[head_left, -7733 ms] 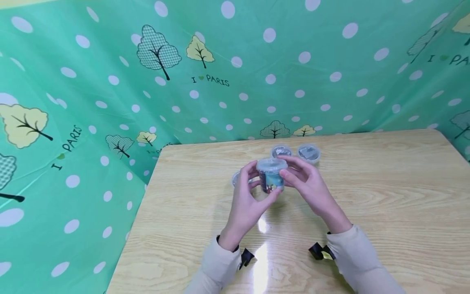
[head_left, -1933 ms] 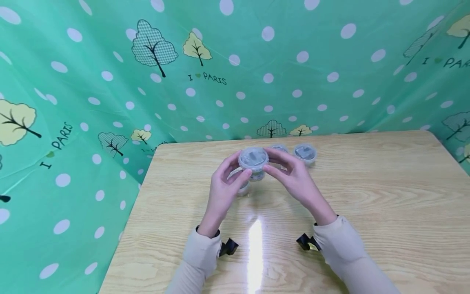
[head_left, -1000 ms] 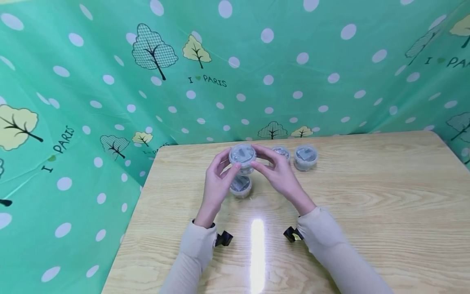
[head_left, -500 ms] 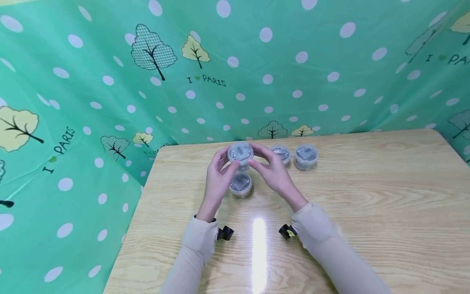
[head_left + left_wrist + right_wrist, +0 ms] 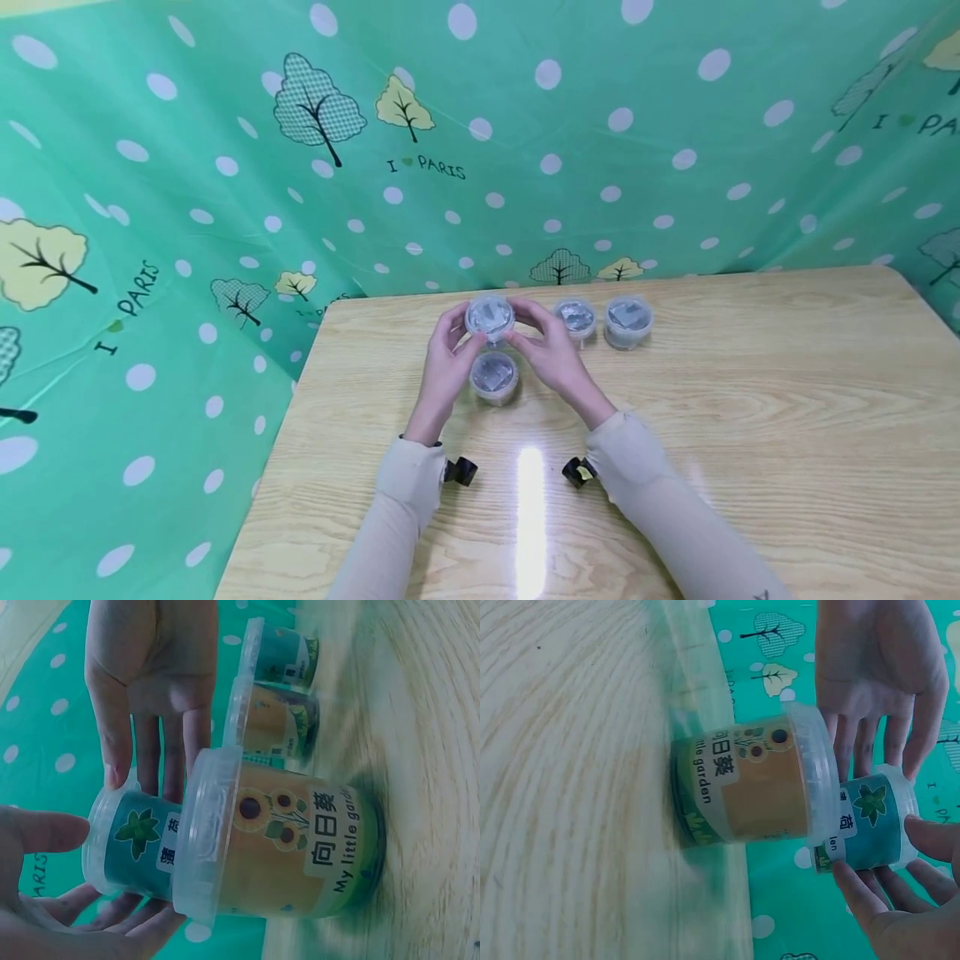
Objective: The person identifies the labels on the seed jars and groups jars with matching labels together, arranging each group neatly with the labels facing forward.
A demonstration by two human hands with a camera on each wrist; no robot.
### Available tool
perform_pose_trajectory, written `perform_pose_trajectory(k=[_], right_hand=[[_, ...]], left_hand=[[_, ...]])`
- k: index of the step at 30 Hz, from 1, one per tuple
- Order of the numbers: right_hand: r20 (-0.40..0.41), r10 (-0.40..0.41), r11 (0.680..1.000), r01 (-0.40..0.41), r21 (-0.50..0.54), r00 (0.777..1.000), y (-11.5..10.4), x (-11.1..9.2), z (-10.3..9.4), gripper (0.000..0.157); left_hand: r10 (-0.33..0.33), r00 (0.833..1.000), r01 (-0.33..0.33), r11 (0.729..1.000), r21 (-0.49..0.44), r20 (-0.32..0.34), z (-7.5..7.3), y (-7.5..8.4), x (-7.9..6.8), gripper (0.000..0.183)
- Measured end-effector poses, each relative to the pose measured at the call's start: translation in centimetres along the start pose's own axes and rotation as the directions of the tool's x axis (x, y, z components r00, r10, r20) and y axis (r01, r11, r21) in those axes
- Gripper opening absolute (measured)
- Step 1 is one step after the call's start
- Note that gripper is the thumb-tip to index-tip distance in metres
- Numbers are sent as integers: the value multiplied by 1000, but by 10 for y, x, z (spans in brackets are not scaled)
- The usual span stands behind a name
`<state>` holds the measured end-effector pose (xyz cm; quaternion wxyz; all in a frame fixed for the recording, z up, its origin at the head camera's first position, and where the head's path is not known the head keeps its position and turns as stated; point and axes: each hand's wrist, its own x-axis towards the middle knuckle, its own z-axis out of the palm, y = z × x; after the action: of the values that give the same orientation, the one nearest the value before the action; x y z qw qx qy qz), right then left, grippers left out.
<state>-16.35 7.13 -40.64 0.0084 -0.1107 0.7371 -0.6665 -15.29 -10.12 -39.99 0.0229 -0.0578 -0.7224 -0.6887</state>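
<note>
Both hands hold a small clear-lidded cup (image 5: 490, 318) between them, fingers and thumbs curled round its upper part. In the left wrist view its label is teal with a green mint leaf, and the cup (image 5: 133, 838) is upright, raised above the table. My left hand (image 5: 444, 362) has its left side, my right hand (image 5: 553, 348) its right side. Nearer to me stands a second lidded cup (image 5: 493, 379), whose orange label (image 5: 769, 787) shows sunflowers and "My little garden". It partly hides the held cup's lower part in the left wrist view.
Two more lidded cups, one (image 5: 575, 319) beside the right hand and another (image 5: 628, 322) further right, stand toward the rear of the wooden table (image 5: 750, 400). A green dotted cloth (image 5: 480, 125) hangs behind and along the left side.
The held cup was tilted with its label showing near the middle; both hands have carried it left and back, behind the sunflower cup. Over the last half second it barely shifts.
</note>
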Motion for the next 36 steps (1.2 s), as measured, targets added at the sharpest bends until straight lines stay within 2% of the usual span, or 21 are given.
perform_pose_trajectory(k=[15, 26, 36], right_hand=[[-21, 57, 998, -57, -24, 998, 10, 5, 7, 53], [-28, 91, 993, -92, -69, 995, 20, 9, 9, 51], [-19, 141, 988, -142, -67, 990, 28, 13, 9, 51]], left_hand=[[-24, 998, 20, 996, 90, 52, -2, -19, 8, 53], [-77, 997, 75, 993, 88, 17, 0, -27, 12, 54], [-104, 995, 103, 991, 87, -3, 0, -37, 15, 53]])
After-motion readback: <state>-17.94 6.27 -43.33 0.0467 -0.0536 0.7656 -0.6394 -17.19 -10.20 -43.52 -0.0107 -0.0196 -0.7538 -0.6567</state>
